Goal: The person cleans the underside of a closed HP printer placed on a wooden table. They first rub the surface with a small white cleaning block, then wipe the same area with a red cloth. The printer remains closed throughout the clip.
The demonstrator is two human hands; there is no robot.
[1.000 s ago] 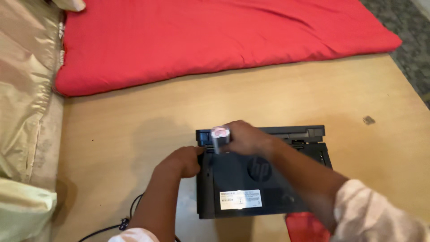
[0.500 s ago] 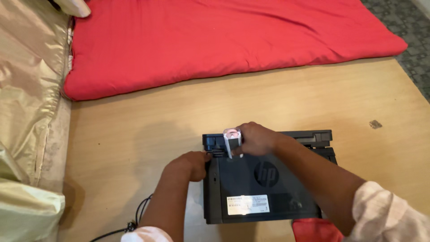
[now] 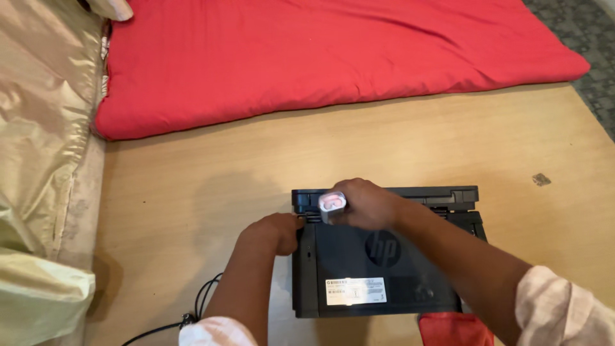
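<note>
head view: one black printer (image 3: pixel 384 256) lies on the wooden floor (image 3: pixel 211 179), a pale label on the face turned up. the right hand (image 3: pixel 368 204) rests on its far edge, clenched around one small white and pink object (image 3: pixel 332 205); what that is i cannot tell. the left hand (image 3: pixel 274 232) presses against the printer's left far corner, fingers curled at the edge, not gripping anything loose. the printer looks a stiff, hard plastic box, likely fairly heavy and a bit smooth, so best held with both hands at opposite edges or under the corners, not by thin flaps. one red mattress (image 3: pixel 320 57) lies well beyond it, one shiny beige cover (image 3: pixel 38 141) at the left, one black cable (image 3: pixel 192 307) near the left arm, and one red cloth (image 3: pixel 451 328) touches the printer's near edge.
</note>
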